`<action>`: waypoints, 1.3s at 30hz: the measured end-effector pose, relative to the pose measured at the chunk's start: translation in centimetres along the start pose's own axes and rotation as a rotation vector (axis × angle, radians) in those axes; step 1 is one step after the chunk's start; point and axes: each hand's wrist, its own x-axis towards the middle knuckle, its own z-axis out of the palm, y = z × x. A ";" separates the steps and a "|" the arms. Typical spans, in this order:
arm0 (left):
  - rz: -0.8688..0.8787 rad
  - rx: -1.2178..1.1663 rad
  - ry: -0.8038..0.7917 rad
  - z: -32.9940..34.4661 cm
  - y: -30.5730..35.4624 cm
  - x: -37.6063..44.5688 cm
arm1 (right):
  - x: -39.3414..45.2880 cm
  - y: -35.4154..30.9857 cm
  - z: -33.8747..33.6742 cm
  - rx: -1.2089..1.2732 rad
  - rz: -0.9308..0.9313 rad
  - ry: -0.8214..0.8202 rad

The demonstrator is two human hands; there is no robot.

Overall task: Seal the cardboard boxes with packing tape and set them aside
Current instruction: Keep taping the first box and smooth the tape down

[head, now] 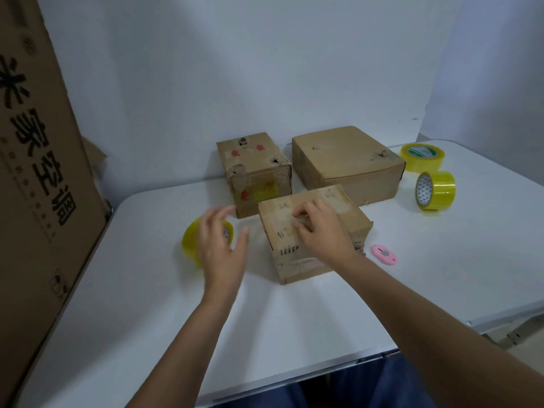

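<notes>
The three boxes point(315, 231) are brown, one with red marks point(253, 172). The tape rolls point(435, 190) are yellow, the cutter point(383, 254) pink, the table point(294, 319) white.

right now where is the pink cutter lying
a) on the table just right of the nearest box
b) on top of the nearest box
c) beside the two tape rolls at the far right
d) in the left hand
a: the pink cutter lies flat on the white table next to the right side of the nearest box, apart from both hands and well short of the far tape rolls.
</notes>
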 end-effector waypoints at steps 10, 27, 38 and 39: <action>-0.791 -0.022 -0.008 -1.9 -7.2 -0.3 | -0.3 -1.0 -0.3 0.012 -0.007 -0.055; -0.837 -0.600 0.241 -1.0 -7.5 1.2 | -0.4 -1.1 -0.9 0.077 0.019 -0.092; -0.085 -0.618 -0.595 -3.8 5.3 3.3 | 1.0 -2.6 -6.6 1.006 0.515 -0.493; -0.027 -0.556 -0.674 -3.8 6.1 3.1 | 0.9 -2.4 -7.2 1.012 0.525 -0.633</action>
